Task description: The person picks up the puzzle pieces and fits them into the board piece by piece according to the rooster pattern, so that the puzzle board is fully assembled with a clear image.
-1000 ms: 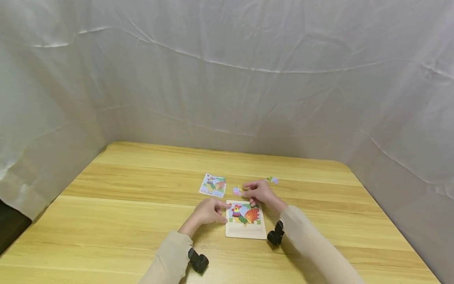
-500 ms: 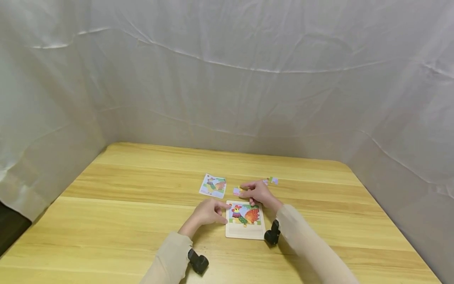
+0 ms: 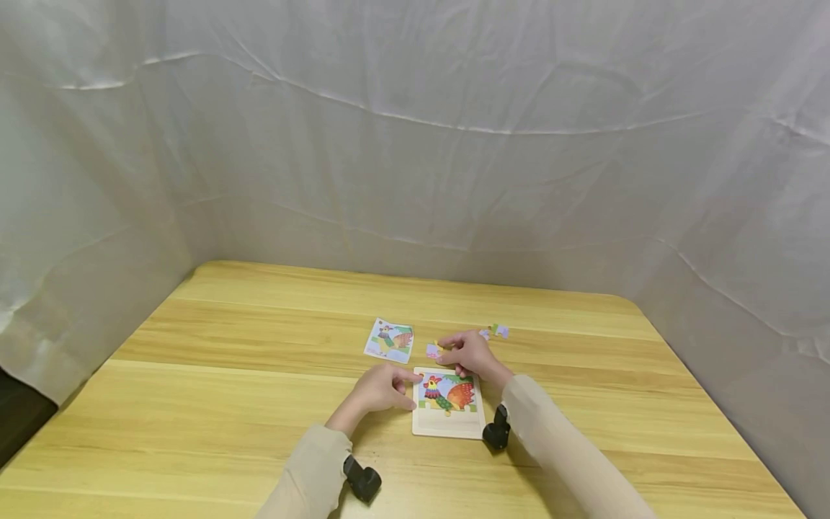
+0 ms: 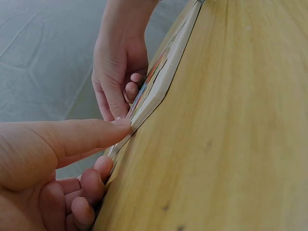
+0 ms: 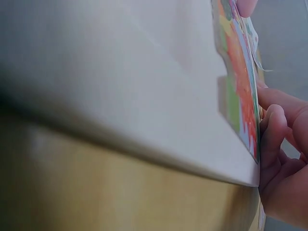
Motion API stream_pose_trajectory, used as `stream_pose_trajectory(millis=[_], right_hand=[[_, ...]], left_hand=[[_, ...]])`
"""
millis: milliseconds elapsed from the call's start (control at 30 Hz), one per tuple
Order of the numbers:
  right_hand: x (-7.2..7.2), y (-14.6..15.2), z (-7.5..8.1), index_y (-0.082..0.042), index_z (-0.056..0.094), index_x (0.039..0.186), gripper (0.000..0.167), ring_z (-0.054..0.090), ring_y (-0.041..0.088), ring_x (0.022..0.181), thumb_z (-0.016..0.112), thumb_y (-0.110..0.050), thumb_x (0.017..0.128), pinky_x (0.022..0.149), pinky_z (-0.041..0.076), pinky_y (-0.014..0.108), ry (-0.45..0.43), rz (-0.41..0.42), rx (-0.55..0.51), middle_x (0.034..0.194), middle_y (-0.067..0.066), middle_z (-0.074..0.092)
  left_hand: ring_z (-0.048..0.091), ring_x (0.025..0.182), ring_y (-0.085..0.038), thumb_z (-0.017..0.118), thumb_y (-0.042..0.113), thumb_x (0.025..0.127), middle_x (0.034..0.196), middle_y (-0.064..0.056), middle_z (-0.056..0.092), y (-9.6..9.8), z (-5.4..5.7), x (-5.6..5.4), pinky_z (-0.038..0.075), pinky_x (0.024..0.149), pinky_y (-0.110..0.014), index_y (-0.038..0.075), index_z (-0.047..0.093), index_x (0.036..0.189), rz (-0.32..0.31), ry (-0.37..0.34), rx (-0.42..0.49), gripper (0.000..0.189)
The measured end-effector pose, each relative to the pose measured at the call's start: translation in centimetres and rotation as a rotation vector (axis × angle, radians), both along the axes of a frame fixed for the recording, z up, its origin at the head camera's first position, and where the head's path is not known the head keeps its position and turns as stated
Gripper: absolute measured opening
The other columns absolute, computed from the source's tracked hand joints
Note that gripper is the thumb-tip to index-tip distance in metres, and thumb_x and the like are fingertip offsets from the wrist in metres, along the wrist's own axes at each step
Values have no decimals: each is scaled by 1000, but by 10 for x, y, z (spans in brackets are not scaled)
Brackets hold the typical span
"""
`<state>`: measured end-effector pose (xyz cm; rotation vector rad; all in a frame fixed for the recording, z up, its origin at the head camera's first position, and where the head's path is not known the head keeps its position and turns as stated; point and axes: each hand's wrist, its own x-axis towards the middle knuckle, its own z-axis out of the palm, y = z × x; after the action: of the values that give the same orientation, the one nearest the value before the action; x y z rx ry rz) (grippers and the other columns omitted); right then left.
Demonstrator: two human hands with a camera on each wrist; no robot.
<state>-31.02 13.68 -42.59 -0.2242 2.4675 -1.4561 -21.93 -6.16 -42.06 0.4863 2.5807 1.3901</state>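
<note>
A shallow wooden puzzle tray (image 3: 449,425) lies on the table, its upper part filled with a rooster picture (image 3: 457,393) and its lower strip bare wood. My left hand (image 3: 381,388) rests at the tray's left side, thumb and index finger spread along the edge; the left wrist view has the thumb (image 4: 98,132) straight against the rim and other fingers curled below. Beyond the tray's far edge, my right hand (image 3: 473,353) pinches a lilac-and-yellow puzzle piece (image 3: 432,350) between thumb and index finger. Its other fingers are tucked over the tray's far right corner.
A printed card (image 3: 390,340) with the same rooster picture lies behind the tray to the left. More loose puzzle pieces (image 3: 499,331) are behind the right hand. A grey cloth (image 3: 415,180) hangs around the table (image 3: 227,404) at the back and sides.
My right hand has shifted slightly left, its fingertips further round the puzzle piece, uncovering more of the loose pieces behind it. The left hand and the tray have stayed put.
</note>
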Motion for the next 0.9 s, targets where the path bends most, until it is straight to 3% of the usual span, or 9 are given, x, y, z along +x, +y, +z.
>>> stream_pose_trajectory(millis=[300,500,667,900], right_hand=[[3,3,4,2,62,106,35,41,9,37,72,-3,73,36,37,20,1,-6,-19,57,6,50],[7,9,7,2,63,103,31,41,10,38,71,-4,73,36,35,21,52,-9,-9,59,5,49],[12,14,11,3,64,101,30,41,10,39,71,-5,73,37,35,21,114,24,19,59,5,50],[28,19,15,3,62,103,31,42,11,41,70,-6,75,38,37,22,105,80,4,66,5,50]], left_hand=[[28,43,-8,73,6,69,51,6,39,2,-1,-1,24,42,-22,3,65,107,-2,4,-6,39],[29,44,-7,73,6,69,52,5,41,3,0,0,24,42,-21,4,65,107,2,1,-13,39],[28,44,-7,73,4,70,52,4,40,2,3,1,24,42,-21,2,64,107,0,12,-9,39],[29,44,-7,73,4,69,53,4,41,2,2,2,25,43,-22,1,65,106,-3,18,1,38]])
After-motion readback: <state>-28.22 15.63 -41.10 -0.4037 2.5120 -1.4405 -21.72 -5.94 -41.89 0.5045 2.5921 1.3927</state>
